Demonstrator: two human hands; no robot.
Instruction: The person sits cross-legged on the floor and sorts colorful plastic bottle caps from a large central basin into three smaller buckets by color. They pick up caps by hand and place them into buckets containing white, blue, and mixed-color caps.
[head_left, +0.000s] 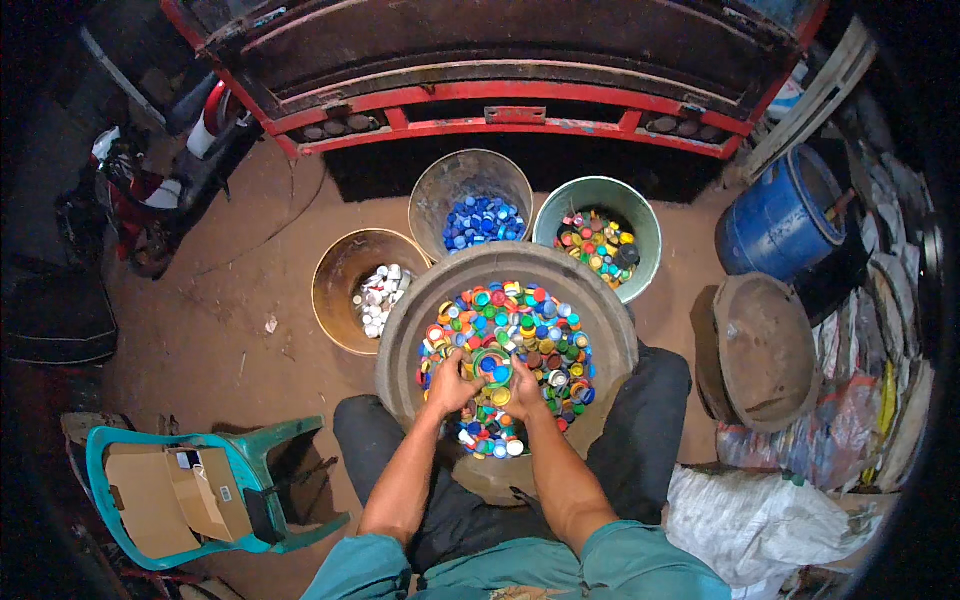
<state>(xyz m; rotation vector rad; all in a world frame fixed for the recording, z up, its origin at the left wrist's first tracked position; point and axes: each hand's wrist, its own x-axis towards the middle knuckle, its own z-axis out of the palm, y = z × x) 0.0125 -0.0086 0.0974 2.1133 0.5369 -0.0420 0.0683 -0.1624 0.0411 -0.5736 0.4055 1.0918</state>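
Note:
Between my knees stands a wide round grey-brown basin (400, 330) with a heap of mixed-colour plastic bottle caps (551, 360) in it. Over the middle of the heap, my left hand (452, 386) and my right hand (523, 388) grip opposite sides of a round green lid (478, 365). Blue caps (491, 367) show within the lid's ring. A small pale piece shows by the right fingertips. My fingers partly hide the lid's sides and the caps under them.
Beyond the basin are buckets of white caps (382, 289), blue caps (480, 225) and mixed-colour caps (600, 251). A red-framed vehicle (517, 115) stands behind. Right are a blue drum (780, 217), a brown basin (769, 352) and a white sack (757, 517); left, a teal chair (161, 562) bears a cardboard box (142, 495).

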